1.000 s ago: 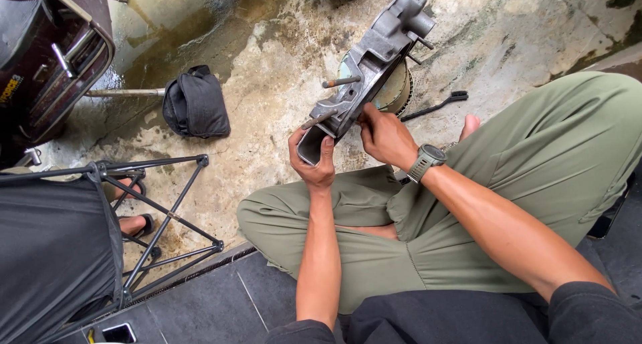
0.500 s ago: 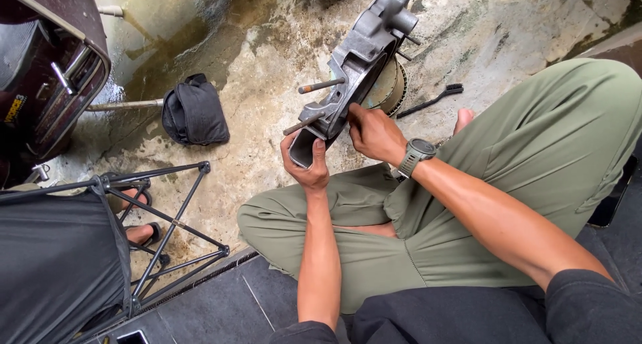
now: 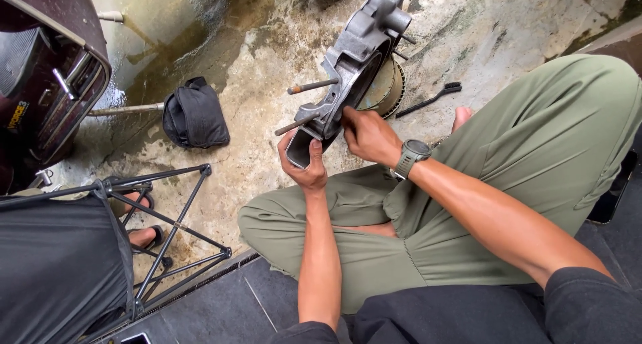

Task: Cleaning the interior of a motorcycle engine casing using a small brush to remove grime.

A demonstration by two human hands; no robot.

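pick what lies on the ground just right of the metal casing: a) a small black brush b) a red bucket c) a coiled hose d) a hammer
a: a small black brush lies on the stained concrete beside the grey metal casing that the left hand and right hand hold.

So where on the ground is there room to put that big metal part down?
Bare concrete lies between the black bag and the metal casing, and right of the black brush. It is crowded near the stool frame and under the casing, where a round part sits.
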